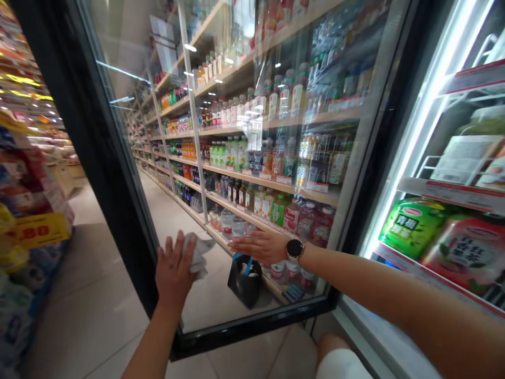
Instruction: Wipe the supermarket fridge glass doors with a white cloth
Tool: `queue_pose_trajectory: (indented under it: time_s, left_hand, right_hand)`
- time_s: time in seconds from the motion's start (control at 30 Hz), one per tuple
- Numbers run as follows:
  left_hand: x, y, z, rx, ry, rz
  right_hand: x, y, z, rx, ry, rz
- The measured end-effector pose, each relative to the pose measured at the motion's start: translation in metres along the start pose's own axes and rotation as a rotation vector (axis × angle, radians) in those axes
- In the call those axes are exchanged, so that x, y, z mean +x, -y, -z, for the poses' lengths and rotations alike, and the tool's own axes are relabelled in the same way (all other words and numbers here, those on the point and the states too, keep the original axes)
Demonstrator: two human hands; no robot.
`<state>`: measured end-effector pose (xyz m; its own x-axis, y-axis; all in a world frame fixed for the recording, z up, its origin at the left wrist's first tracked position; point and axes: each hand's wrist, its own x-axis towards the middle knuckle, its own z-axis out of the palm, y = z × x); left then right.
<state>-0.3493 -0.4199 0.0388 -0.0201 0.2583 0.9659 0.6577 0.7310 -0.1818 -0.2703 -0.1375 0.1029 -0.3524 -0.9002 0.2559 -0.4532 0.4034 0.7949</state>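
The head view looks down at two bare arms in a shop. The left hand (pixel 172 271) is open, with its fingers spread, and it lies flat on a glass door (pixel 118 173) with a black frame. A white cloth (pixel 196 255) is bunched by the thumb of that hand, pressed on the glass. It does not look gripped in a fist. The right hand (pixel 260 246) is open too, and it lies flat on the same glass with its fingers pointing left. A black watch (pixel 295 249) sits on that wrist.

Past the glass, a black bag (pixel 244 280) with a blue strap sits on the tile floor (pixel 79 321). Shelves of bottles (pixel 272 205) fill the middle of the view. Packs of green drink (pixel 412 227) sit on a fridge shelf (pixel 453 193) at the right. A knee (pixel 331 347) shows at the bottom.

The cloth could slip and drop to the floor, because no fingers close around it. The door could swing if the hands push too hard, and it could bump the knee. The watch could scratch the glass if the wrist dips too close.
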Motion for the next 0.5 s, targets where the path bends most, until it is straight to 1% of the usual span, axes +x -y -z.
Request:
queue_pose_trajectory:
  time_s: [0.07, 0.1, 0.13, 0.17, 0.2, 0.3, 0.33, 0.4, 0.5]
  left_hand:
    - [0.004, 0.003, 0.002, -0.015, -0.072, 0.166]
    - [0.005, -0.001, 0.001, -0.031, -0.091, 0.221]
    - [0.005, -0.007, -0.002, -0.047, -0.093, 0.244]
    - [0.003, -0.016, -0.006, -0.062, -0.083, 0.235]
    - [0.001, -0.026, -0.011, -0.073, -0.069, 0.192]
    - [-0.009, -0.055, -0.027, -0.085, -0.008, -0.044]
    - [-0.012, -0.062, -0.030, -0.081, -0.002, -0.091]
    - [-0.016, -0.068, -0.034, -0.075, 0.004, -0.137]
    - [-0.016, -0.061, -0.031, -0.078, 0.026, -0.156]
  right_hand:
    - [-0.001, 0.000, -0.001, 0.012, -0.002, -0.007]
    - [-0.001, 0.000, -0.002, 0.024, -0.002, -0.013]
    - [-0.001, 0.000, -0.003, 0.038, -0.005, -0.020]
    - [-0.002, 0.001, -0.004, 0.050, -0.008, -0.031]
    - [-0.002, 0.002, -0.005, 0.056, -0.015, -0.050]
    - [0.000, 0.007, -0.006, 0.050, -0.036, -0.106]
    - [0.001, 0.010, -0.007, 0.043, -0.047, -0.127]
    - [0.003, 0.017, -0.009, 0.019, -0.087, -0.200]
    - [0.007, 0.027, -0.016, -0.022, -0.153, -0.329]
